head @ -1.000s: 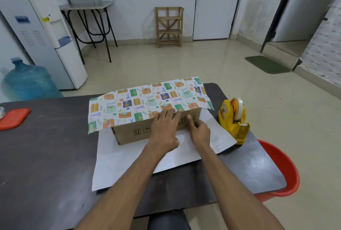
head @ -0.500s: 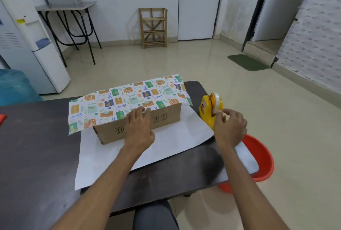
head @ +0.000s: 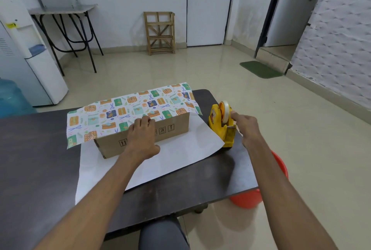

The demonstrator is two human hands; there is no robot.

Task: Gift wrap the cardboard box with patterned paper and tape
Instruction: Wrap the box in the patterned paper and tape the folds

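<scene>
The cardboard box lies on the white underside of the patterned paper, whose far part is folded over the box's top. My left hand presses the paper's edge down at the box's top front edge. To the right, a yellow tape dispenser stands on the dark table beside the sheet. My right hand is at the dispenser, with the index finger on the tape roll and the other fingers curled near the cutter. The thumb is hidden.
The table's right edge lies just past the dispenser, with a red bucket on the floor below it. A water cooler and a blue bottle stand at the left. A wooden rack stands by the far wall.
My right hand left the box's front face, moved right to the tape dispenser and now reaches the roll. My left hand stayed pressing the paper on the box.
</scene>
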